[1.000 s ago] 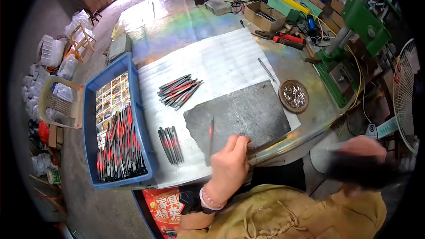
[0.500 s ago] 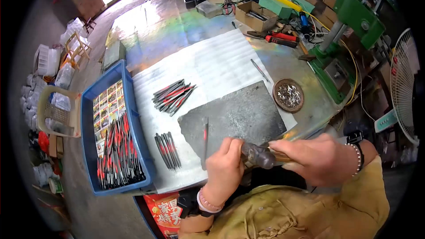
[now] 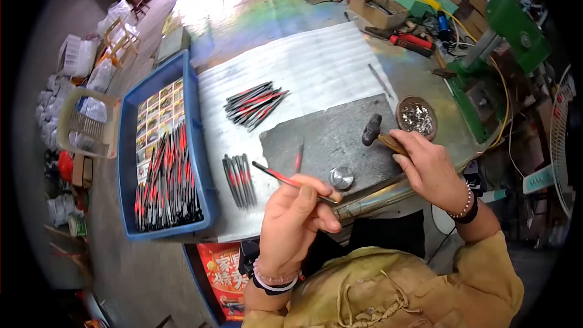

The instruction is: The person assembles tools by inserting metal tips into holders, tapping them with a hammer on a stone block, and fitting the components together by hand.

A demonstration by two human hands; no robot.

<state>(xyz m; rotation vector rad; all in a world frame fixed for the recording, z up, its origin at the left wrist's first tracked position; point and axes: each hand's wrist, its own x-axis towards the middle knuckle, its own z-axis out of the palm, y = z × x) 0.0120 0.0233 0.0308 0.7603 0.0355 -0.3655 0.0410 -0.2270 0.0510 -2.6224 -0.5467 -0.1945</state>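
Observation:
My left hand (image 3: 297, 209) pinches a slim black-and-red pen-like tool (image 3: 276, 174), holding it slanted above the slab's near edge. I cannot tell its exact kind. My right hand (image 3: 430, 167) grips the wooden handle of a hammer (image 3: 372, 130), whose dark head is over the grey stone slab (image 3: 328, 136). A round shiny metal piece (image 3: 342, 177) sits on the slab between my hands. Another such tool (image 3: 299, 157) lies at the slab's left part. A neat row of the tools (image 3: 238, 181) and a looser pile (image 3: 255, 104) rest on white foam sheet (image 3: 310, 64).
At left, a blue bin (image 3: 209, 188) holds many black-and-red tools. Right of the slab stands a round bowl (image 3: 416, 117) of small shiny bits. Farther right are a green press (image 3: 480, 97) and a fan (image 3: 562, 146). Red-handled pliers (image 3: 413, 44) and a cardboard box (image 3: 378, 9) lie behind.
My hands have moved apart: the hammer has gone up and right over the slab, and the left hand now shows the slim tool. The round metal piece has come into sight. The view has shifted.

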